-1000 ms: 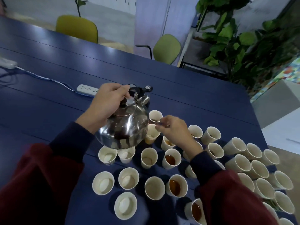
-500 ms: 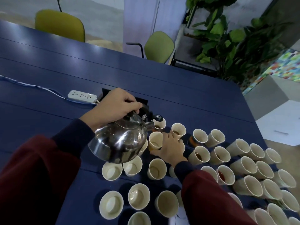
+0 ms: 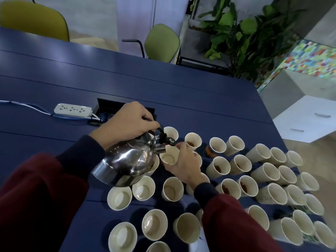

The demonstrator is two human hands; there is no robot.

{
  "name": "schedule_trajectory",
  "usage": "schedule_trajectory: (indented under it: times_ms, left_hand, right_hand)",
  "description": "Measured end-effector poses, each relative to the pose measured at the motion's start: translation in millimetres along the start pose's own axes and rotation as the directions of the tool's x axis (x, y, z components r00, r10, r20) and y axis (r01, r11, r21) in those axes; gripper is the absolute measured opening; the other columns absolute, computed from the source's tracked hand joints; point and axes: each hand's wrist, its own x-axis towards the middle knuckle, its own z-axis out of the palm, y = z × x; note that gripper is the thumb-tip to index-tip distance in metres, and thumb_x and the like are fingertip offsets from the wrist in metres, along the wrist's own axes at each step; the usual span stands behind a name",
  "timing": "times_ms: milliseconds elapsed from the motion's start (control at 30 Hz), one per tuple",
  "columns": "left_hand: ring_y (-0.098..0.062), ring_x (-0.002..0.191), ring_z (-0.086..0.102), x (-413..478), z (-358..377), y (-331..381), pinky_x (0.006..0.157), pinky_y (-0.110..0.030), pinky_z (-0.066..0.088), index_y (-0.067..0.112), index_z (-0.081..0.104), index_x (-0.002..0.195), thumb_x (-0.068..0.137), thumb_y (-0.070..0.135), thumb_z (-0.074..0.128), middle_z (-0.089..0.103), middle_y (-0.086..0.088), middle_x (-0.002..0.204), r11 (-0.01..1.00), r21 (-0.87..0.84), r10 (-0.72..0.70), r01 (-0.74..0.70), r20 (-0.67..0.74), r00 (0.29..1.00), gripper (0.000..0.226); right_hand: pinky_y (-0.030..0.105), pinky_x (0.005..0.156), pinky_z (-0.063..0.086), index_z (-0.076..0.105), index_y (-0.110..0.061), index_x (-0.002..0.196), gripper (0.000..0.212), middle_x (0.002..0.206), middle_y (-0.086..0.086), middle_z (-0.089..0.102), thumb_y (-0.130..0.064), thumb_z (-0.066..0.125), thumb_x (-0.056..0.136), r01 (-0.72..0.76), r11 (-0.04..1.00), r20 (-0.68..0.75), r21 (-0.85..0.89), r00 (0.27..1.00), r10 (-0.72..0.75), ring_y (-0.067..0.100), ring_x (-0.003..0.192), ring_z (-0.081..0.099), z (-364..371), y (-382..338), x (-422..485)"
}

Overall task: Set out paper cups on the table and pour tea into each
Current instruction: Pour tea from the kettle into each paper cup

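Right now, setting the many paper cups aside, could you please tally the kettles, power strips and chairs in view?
Steel kettle: 1
White power strip: 1
Chairs: 2
Total: 4

To your left you have a white power strip (image 3: pixel 72 110), its cable (image 3: pixel 21 105) trailing off left, just beside a black cable hatch (image 3: pixel 107 105). Ahead of you stand a yellow chair (image 3: pixel 34 19) and a green chair (image 3: pixel 161 43), with leafy plants (image 3: pixel 245 39), a multicoloured panel (image 3: pixel 312 59) and a white drawer unit (image 3: pixel 305 119) on your right.
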Motion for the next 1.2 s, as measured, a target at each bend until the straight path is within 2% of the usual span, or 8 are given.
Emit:
schedule_trajectory:
  times_ms: [133,233,333,500,667,867,1033,1200]
  left_hand:
    - [-0.004,0.04,0.042,4,5,2,0.046,-0.011,0.034,0.014,0.079,0.069,0.087,0.026,0.073,0.052,0.005,0.046,0.999,0.029,0.017,-0.017,-0.003,1.0,0.022]
    - [-0.006,0.042,0.042,7,8,6,0.046,-0.014,0.034,0.009,0.078,0.069,0.086,0.027,0.073,0.051,0.0,0.049,0.998,0.06,0.022,-0.022,0.0,1.0,0.025]
    - [-0.008,0.045,0.04,8,15,7,0.049,-0.019,0.034,0.006,0.075,0.067,0.085,0.028,0.071,0.051,-0.006,0.052,0.996,0.086,0.025,-0.027,0.016,1.0,0.028]
    - [-0.009,0.051,0.045,10,23,10,0.054,-0.024,0.041,0.008,0.076,0.069,0.085,0.029,0.07,0.062,-0.013,0.062,0.986,0.157,0.049,-0.049,0.004,0.999,0.027]
    - [-0.024,0.058,0.056,11,26,14,0.063,-0.044,0.052,0.01,0.076,0.066,0.083,0.032,0.07,0.063,-0.01,0.057,0.975,0.211,0.072,-0.071,0.006,0.997,0.028]
    - [-0.02,0.058,0.057,9,24,14,0.063,-0.042,0.052,0.012,0.076,0.065,0.082,0.032,0.07,0.062,-0.005,0.055,0.969,0.238,0.067,-0.062,-0.01,0.998,0.027]
    - [-0.018,0.064,0.059,7,20,15,0.065,-0.037,0.051,0.011,0.078,0.07,0.084,0.032,0.069,0.065,-0.005,0.061,0.972,0.228,0.06,-0.053,-0.025,0.998,0.026]
    - [-0.016,0.054,0.055,5,18,12,0.06,-0.034,0.05,0.012,0.078,0.072,0.086,0.033,0.069,0.066,-0.006,0.059,0.978,0.205,0.042,-0.036,-0.028,0.999,0.027]
  right_hand:
    - [0.037,0.089,0.037,0.046,-0.019,0.125,0.066,0.113,-0.001,0.062,-0.048,0.078,0.075,0.035,0.999,-0.009,-0.008,0.999,-0.035,0.025,0.107,0.06,-3,1,-1]
    - [0.039,0.089,0.038,0.047,-0.022,0.131,0.068,0.115,-0.005,0.064,-0.054,0.073,0.077,0.075,0.997,-0.006,-0.014,0.997,-0.075,0.023,0.108,0.06,-6,2,-2]
    - [0.041,0.088,0.04,0.049,-0.025,0.127,0.062,0.111,-0.009,0.065,-0.058,0.069,0.079,0.105,0.993,-0.009,-0.051,0.994,-0.106,0.022,0.106,0.062,-7,4,-2]
    - [0.031,0.076,0.029,0.048,-0.018,0.116,0.058,0.104,-0.006,0.067,-0.049,0.077,0.076,0.112,0.994,-0.039,-0.02,0.993,-0.112,0.023,0.098,0.064,-10,4,-4]
    - [0.03,0.075,0.027,0.047,-0.018,0.114,0.059,0.103,-0.005,0.067,-0.044,0.079,0.073,0.102,0.995,-0.035,-0.019,0.994,-0.102,0.024,0.098,0.064,-9,4,-4]
    - [0.032,0.075,0.028,0.045,-0.019,0.115,0.062,0.105,-0.003,0.067,-0.046,0.08,0.072,0.094,0.996,-0.008,-0.011,0.996,-0.094,0.024,0.099,0.063,-7,7,-4]
    - [0.039,0.082,0.043,0.046,-0.022,0.111,0.062,0.105,-0.005,0.064,-0.052,0.08,0.07,0.08,0.997,-0.009,0.02,0.997,-0.08,0.023,0.099,0.061,0,11,-1]
    - [0.039,0.09,0.043,0.049,-0.024,0.117,0.068,0.114,-0.003,0.06,-0.06,0.078,0.068,0.063,0.998,0.013,0.03,0.998,-0.063,0.021,0.107,0.055,6,17,0]
